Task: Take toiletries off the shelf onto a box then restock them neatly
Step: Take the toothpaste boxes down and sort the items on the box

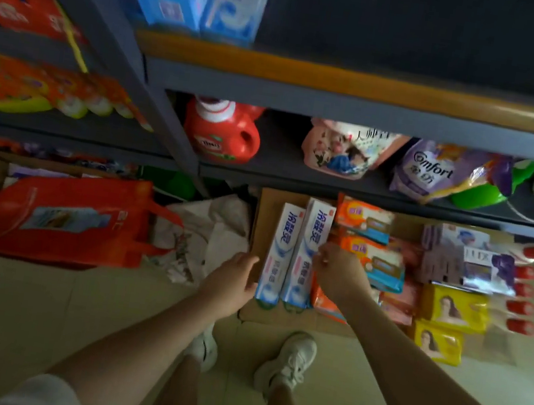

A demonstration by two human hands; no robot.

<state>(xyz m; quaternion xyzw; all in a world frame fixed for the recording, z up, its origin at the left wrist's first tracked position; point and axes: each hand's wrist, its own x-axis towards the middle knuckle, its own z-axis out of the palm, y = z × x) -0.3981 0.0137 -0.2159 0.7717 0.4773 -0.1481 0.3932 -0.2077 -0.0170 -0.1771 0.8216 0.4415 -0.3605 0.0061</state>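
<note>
In the head view, the person stood over a flattened cardboard box (264, 222) on the floor below the shelf (342, 106), both arms reaching down. Two toothpaste cartons (292, 254) lay side by side on the box, with orange soap packs (369, 238), yellow soap bars (454, 308) and a purple carton (487, 270) beside them. The left hand (233, 282) pressed relaxed fingers against the cartons' left edge; the right hand (335, 268) rested at their right edge, though whether its fingers pinched them could not be told. With the upper shelf largely bare, this looked like the turn toward restocking. Next, both hands probably needed to squeeze the cartons together and lift them level.
</note>
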